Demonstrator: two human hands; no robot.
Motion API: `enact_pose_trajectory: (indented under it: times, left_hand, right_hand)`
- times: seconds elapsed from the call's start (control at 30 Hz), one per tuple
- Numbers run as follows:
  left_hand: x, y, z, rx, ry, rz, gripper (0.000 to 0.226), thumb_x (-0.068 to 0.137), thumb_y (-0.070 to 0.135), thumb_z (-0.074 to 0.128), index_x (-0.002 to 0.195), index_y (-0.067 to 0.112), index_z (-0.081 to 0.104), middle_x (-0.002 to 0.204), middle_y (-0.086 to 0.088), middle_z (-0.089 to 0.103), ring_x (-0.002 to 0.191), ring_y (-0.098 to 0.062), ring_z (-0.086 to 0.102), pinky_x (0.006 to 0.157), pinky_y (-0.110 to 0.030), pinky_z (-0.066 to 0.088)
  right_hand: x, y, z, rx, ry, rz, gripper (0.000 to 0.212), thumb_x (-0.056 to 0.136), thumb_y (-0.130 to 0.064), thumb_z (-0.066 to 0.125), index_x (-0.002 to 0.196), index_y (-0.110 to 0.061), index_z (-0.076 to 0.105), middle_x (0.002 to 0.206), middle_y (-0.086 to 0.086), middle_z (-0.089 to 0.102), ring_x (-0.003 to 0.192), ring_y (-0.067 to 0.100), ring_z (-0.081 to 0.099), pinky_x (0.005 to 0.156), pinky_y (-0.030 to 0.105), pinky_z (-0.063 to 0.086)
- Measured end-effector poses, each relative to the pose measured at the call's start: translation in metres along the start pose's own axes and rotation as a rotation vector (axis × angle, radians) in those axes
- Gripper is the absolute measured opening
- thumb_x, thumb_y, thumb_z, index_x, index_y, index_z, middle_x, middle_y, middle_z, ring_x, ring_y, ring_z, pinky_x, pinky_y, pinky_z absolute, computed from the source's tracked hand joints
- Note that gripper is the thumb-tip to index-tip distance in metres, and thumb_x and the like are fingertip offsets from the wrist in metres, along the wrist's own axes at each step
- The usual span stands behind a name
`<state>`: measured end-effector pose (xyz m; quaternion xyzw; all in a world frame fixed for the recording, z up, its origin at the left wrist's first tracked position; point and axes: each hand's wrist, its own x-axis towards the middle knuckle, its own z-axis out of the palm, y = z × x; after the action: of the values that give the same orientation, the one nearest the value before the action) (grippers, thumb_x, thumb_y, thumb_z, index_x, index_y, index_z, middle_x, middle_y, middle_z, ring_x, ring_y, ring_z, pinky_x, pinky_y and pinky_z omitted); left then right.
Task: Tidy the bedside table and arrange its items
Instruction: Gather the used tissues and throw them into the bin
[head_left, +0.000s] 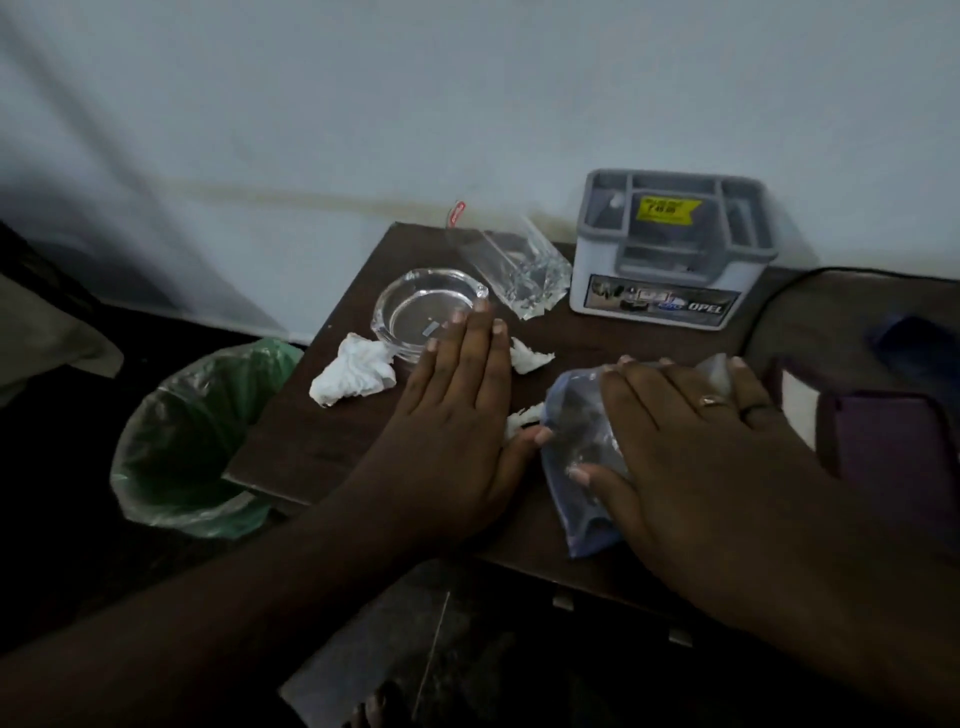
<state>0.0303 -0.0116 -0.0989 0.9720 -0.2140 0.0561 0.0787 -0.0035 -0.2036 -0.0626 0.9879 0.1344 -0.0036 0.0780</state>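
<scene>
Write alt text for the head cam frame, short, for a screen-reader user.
Two bare hands lie flat on a dark bedside table: the left hand beside a glass ashtray, the right hand pressing a bluish plastic bag. Crumpled tissues, a clear wrapper and a grey organiser box sit on the table; a green-lined bin stands left of it.

A: Where is free room on the table (291, 447)?

B: The near-left corner is bare, between the crumpled tissue (353, 376) and the edge above the bin (192, 441). A narrow strip also lies open before the grey organizer (670, 249).

A: And what blocks the way?

B: The glass ashtray (426, 312) and the clear wrapper (514, 270) fill the back. The left hand (457, 415) and the right hand (691, 467) lie flat across the middle, the right one on a bluish plastic bag (576, 447). Small tissue scraps (530, 358) lie between them.
</scene>
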Motion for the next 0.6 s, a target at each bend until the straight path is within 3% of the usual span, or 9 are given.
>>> enact_pose_trajectory:
  times: [0.13, 0.27, 0.43, 0.53, 0.6]
  left_hand:
    - [-0.002, 0.005, -0.006, 0.018, 0.058, 0.049, 0.083, 0.094, 0.061, 0.013, 0.154, 0.005, -0.003, 0.162, -0.014, -0.015, 0.149, -0.024, -0.02, 0.113, -0.029, -0.022]
    - [-0.005, 0.008, -0.01, -0.032, 0.084, 0.057, 0.078, 0.099, 0.053, 0.029, 0.154, 0.004, 0.001, 0.163, -0.015, -0.013, 0.148, -0.023, -0.02, 0.114, -0.031, -0.02]
    - [-0.01, 0.013, -0.025, -0.161, 0.124, 0.065, 0.085, 0.094, 0.059, 0.031, 0.154, 0.006, 0.003, 0.163, -0.014, -0.009, 0.145, -0.016, -0.02, 0.12, -0.04, -0.008]
    - [-0.018, 0.015, -0.037, -0.227, 0.137, 0.099, 0.094, 0.089, 0.064, 0.038, 0.154, 0.008, 0.003, 0.164, -0.012, -0.009, 0.144, -0.015, -0.021, 0.121, -0.04, -0.006]
    - [-0.023, 0.015, -0.045, -0.307, 0.169, 0.155, 0.097, 0.084, 0.064, 0.049, 0.154, 0.008, 0.012, 0.164, -0.013, 0.002, 0.149, -0.018, -0.008, 0.123, -0.043, 0.004]
  right_hand:
    - [0.004, 0.001, -0.001, 0.024, -0.069, -0.013, 0.071, 0.09, -0.059, 0.036, 0.148, -0.02, 0.022, 0.149, 0.0, 0.037, 0.132, 0.023, 0.04, 0.11, 0.043, 0.024]
    - [0.01, -0.004, -0.005, 0.047, -0.032, -0.019, 0.057, 0.086, -0.051, 0.054, 0.133, -0.023, 0.038, 0.133, -0.001, 0.048, 0.12, 0.024, 0.047, 0.101, 0.041, 0.032]
    - [0.016, -0.005, -0.013, 0.111, 0.023, 0.016, 0.025, 0.084, -0.037, 0.061, 0.103, -0.023, 0.051, 0.116, 0.001, 0.058, 0.112, 0.025, 0.055, 0.089, 0.04, 0.04]
    - [0.015, -0.002, -0.023, 0.135, 0.067, 0.056, 0.029, 0.075, -0.039, 0.068, 0.096, -0.024, 0.053, 0.107, 0.001, 0.062, 0.103, 0.025, 0.06, 0.075, 0.035, 0.04]
    - [0.015, -0.001, -0.032, 0.197, 0.128, 0.096, 0.028, 0.075, -0.039, 0.068, 0.096, -0.023, 0.059, 0.101, 0.001, 0.065, 0.096, 0.023, 0.063, 0.071, 0.032, 0.042]
